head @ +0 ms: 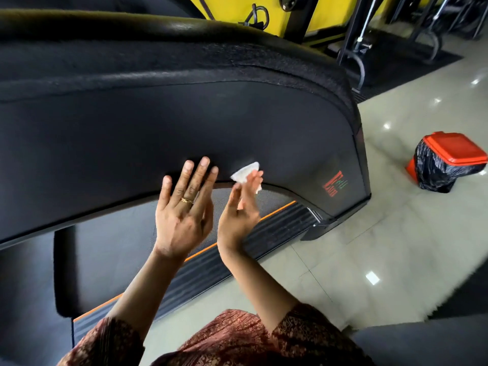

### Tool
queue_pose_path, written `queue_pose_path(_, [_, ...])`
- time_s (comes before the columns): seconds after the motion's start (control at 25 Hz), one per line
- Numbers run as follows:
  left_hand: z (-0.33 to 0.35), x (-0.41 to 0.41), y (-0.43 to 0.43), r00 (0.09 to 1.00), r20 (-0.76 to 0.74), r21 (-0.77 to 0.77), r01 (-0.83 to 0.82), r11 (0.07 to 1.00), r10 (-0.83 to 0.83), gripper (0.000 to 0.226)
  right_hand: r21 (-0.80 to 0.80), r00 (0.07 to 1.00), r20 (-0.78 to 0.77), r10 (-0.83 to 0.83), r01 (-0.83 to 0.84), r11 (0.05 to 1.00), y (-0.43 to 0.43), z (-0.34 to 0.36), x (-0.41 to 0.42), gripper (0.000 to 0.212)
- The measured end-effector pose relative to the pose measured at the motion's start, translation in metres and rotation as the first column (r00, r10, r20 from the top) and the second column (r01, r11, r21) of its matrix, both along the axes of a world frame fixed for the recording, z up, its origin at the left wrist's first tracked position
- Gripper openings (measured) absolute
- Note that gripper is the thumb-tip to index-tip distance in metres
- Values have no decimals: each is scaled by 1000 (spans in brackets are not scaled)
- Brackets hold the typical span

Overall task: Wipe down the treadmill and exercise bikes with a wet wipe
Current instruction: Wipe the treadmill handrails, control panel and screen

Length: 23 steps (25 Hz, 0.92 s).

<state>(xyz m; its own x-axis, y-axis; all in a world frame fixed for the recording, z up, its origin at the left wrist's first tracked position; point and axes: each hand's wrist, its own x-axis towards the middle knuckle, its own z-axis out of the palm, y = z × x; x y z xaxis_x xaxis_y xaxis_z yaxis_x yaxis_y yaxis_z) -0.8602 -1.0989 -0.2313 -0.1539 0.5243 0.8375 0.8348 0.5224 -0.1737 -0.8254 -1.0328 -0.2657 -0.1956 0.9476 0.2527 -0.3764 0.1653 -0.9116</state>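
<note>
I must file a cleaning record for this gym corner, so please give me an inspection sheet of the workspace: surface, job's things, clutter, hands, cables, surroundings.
Surface: black curved treadmill panel, matt, with a red logo near its right end.
Job's things: crumpled white wet wipe, at the panel's lower edge.
Clutter: nothing seen on the machine.
Hands: left hand open, fingers spread, wearing a gold ring; right hand pinches the wipe.
Cables: black looped cord behind the machine, by the yellow wall.
Surroundings: glossy pale tiled floor; red-lidded bin lined with a black bag, at right; black metal frames behind.
</note>
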Motion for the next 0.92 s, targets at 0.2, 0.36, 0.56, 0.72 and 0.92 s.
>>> queue_pose_path(0.2, [7, 13, 6, 960, 200, 169, 163, 972, -196, 37, 292, 997, -34, 70, -57, 955, 2, 14, 29, 23])
queue_pose_path(0.36, [26, 42, 46, 735, 447, 378, 363, 852, -511, 40, -2, 990, -113, -81, 81, 997, 68, 53, 53, 28])
queue_pose_path(0.56, [43, 77, 128, 199, 702, 558, 443, 702, -684, 42, -320, 952, -127, -280, 228, 920, 139, 68, 96, 20])
queue_pose_path(0.72, [40, 91, 193, -19, 747, 588, 486, 646, -665, 48, -353, 901, -76, -428, 377, 856, 190, 67, 135, 20])
queue_pose_path(0.92, [34, 110, 287, -235, 756, 634, 494, 595, -611, 52, -364, 865, -28, -500, 457, 811, 270, 71, 175, 4])
